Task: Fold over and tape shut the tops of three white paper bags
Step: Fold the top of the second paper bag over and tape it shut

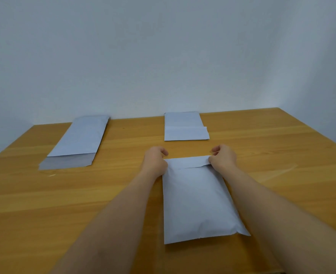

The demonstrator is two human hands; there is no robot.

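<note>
**Both hands pinch the folded top of the near paper bag**

The near white paper bag (196,202) lies flat on the wooden table (271,147), its bottom toward the person and its folded top flap (186,162) at the far end, at 12 o'clock from the body. The left hand (155,160) is clamped on the flap's left corner and the right hand (222,157) on its right corner, fingers curled down over the crease. The hands sit apart, one at each end of the fold, with the bag's body running back between the forearms.

The bag looks slightly puffed, so it probably holds something light. Thin paper like this should crease readily, spring back a little when released, and tear if tugged hard. The sensible hold is at the two corners of the fold, pressing down along the crease, since the smooth paper may slide on the table.

A second bag (185,126) lies at 12 o'clock beyond the hands, near the wall, its nearer end apparently already folded. A third, longer bag (78,139) rests at 10 o'clock, well apart from the hands, and its mouth looks unfolded. No tape can be made out anywhere in view, nor whether any is already stuck on.
</note>
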